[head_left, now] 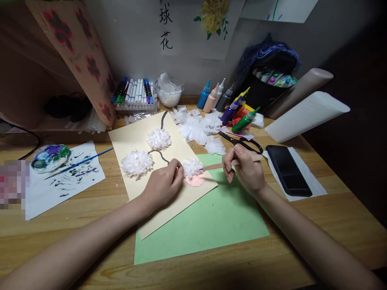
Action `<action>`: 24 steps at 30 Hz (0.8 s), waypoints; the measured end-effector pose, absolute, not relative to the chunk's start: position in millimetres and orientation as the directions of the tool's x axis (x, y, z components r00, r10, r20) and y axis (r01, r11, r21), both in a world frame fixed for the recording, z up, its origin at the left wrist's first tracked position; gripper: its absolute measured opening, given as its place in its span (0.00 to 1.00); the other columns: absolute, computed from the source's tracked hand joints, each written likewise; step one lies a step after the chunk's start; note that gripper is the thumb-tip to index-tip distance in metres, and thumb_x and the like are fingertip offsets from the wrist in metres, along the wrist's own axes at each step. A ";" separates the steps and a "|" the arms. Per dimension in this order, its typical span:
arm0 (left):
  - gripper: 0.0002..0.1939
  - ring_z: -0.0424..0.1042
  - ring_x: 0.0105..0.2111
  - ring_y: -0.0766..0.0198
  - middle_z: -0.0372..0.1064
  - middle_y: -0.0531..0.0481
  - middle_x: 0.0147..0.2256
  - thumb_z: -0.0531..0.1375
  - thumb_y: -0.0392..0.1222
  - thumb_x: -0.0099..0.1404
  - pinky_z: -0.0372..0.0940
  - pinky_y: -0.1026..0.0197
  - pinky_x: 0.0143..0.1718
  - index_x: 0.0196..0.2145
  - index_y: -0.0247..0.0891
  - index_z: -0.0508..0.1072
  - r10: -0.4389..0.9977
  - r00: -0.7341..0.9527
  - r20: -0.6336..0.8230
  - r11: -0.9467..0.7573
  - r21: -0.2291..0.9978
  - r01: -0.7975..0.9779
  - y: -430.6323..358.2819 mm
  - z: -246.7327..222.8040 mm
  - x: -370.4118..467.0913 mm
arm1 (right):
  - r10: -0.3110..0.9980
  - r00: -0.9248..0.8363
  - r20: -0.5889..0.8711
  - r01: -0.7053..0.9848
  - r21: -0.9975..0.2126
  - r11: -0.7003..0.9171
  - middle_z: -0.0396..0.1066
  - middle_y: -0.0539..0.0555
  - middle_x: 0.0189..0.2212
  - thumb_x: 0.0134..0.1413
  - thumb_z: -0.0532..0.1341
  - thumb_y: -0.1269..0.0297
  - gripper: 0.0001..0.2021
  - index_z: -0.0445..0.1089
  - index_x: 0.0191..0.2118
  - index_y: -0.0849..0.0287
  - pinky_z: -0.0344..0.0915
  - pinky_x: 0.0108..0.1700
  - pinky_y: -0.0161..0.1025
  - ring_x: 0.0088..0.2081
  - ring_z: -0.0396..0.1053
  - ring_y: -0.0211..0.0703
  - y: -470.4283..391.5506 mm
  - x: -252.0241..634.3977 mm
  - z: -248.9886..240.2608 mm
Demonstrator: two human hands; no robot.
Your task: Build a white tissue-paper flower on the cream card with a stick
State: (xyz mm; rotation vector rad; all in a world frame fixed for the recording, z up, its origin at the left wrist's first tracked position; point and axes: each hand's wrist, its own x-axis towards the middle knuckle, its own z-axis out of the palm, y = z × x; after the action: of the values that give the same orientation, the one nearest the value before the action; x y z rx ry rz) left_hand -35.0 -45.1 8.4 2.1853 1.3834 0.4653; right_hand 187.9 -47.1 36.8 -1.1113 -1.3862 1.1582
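Observation:
My right hand (246, 167) grips a flat wooden craft stick (214, 165), its tip touching the edge of a small white paper puff (192, 167). Below that puff shows a patch of pink paint or paper (195, 180). Curled together at the puff's left side are the fingers of my left hand (165, 182); what they pinch, if anything, is hidden. The cream sheet (169, 213) under them bears two more white tissue puffs, one upper (159, 139) and one left (137, 164), plus dark wavy stems. A green sheet (208, 225) lies beneath.
Torn white tissue pieces (198, 125), black scissors (242, 142) and several paint bottles (208, 98) are behind my hands. At right lies a black phone (288, 171) on white paper. Leftward are a paint palette (50, 158), a blue brush (87, 160) and a stained sheet (65, 197).

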 end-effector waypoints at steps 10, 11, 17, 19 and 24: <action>0.08 0.65 0.22 0.64 0.64 0.55 0.23 0.44 0.42 0.68 0.54 0.64 0.25 0.35 0.40 0.60 0.903 0.429 0.011 -0.358 0.571 0.739 -45.0 8.6 -34.4 | 0.851 -0.348 0.393 0.373 -0.775 0.510 0.62 0.47 0.14 0.64 0.45 0.64 0.22 0.62 0.20 0.60 0.58 0.25 0.32 0.18 0.60 0.32 -59.8 174.1 30.2; 0.08 0.65 0.23 0.64 0.64 0.55 0.23 0.44 0.42 0.68 0.54 0.64 0.25 0.35 0.40 0.60 0.903 0.430 0.009 -0.357 0.574 0.737 -45.3 9.0 -34.5 | 0.842 -0.365 0.398 0.375 -0.765 0.524 0.62 0.47 0.14 0.64 0.45 0.64 0.22 0.62 0.20 0.59 0.58 0.25 0.32 0.18 0.60 0.32 -58.8 172.2 29.9; 0.08 0.65 0.23 0.64 0.64 0.55 0.23 0.45 0.43 0.68 0.53 0.64 0.26 0.34 0.40 0.60 0.905 0.425 -0.018 -0.336 0.581 0.741 -45.2 9.4 -34.1 | 0.797 -0.418 0.435 0.414 -0.690 0.594 0.61 0.48 0.15 0.64 0.45 0.65 0.21 0.60 0.19 0.59 0.56 0.25 0.33 0.19 0.59 0.33 -54.7 164.3 28.2; 0.08 0.64 0.22 0.65 0.63 0.55 0.23 0.45 0.43 0.68 0.53 0.64 0.25 0.34 0.40 0.60 0.908 0.419 -0.026 -0.326 0.584 0.743 -44.8 8.7 -33.9 | 0.819 -0.405 0.406 0.431 -0.705 0.563 0.61 0.48 0.15 0.64 0.44 0.64 0.22 0.59 0.19 0.59 0.56 0.25 0.33 0.19 0.59 0.33 -53.9 161.8 28.5; 0.08 0.62 0.22 0.66 0.62 0.56 0.22 0.45 0.43 0.68 0.52 0.65 0.25 0.34 0.40 0.60 0.909 0.416 -0.018 -0.325 0.596 0.735 -45.1 7.1 -33.9 | 0.950 -0.261 0.172 0.435 -0.858 0.275 0.60 0.46 0.12 0.64 0.46 0.56 0.24 0.59 0.19 0.59 0.58 0.23 0.31 0.17 0.61 0.31 -44.7 149.8 34.7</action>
State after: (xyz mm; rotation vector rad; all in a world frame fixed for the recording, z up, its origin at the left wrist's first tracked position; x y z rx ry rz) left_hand -33.9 -45.1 7.1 2.1508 1.3895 0.4371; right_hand 149.8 -44.7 34.7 -1.2535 -1.8286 0.9111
